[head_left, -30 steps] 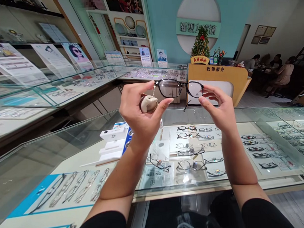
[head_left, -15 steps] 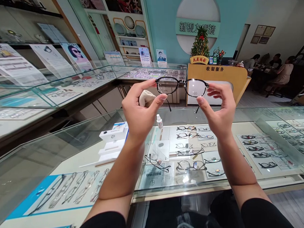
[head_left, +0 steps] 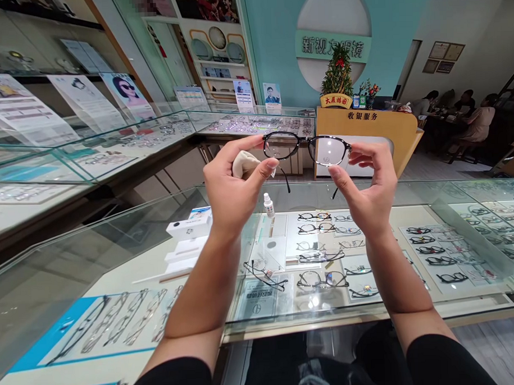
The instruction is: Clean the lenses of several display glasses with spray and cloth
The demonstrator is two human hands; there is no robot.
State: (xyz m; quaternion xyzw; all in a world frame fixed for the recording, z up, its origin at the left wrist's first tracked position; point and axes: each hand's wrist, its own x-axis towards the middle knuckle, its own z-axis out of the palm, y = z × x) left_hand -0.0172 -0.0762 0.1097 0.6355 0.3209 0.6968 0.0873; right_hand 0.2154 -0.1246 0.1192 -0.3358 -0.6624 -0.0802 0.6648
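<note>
Left hand (head_left: 231, 188) and right hand (head_left: 368, 186) pinch black glasses (head_left: 306, 147) above glass counter (head_left: 429, 195).

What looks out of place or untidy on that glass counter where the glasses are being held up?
Little stands out. The black glasses sit level between the left hand and right hand, and a cloth is tucked in the left palm. On the glass counter a small dropper bottle stands upright; nothing spilled.

A small dropper bottle (head_left: 268, 205) stands on the glass tabletop (head_left: 409, 194). Left of the bottle sit white boxes (head_left: 189, 228). Beyond it, a yellow cashier desk (head_left: 373, 133) carries a little tree (head_left: 337, 72).
</note>
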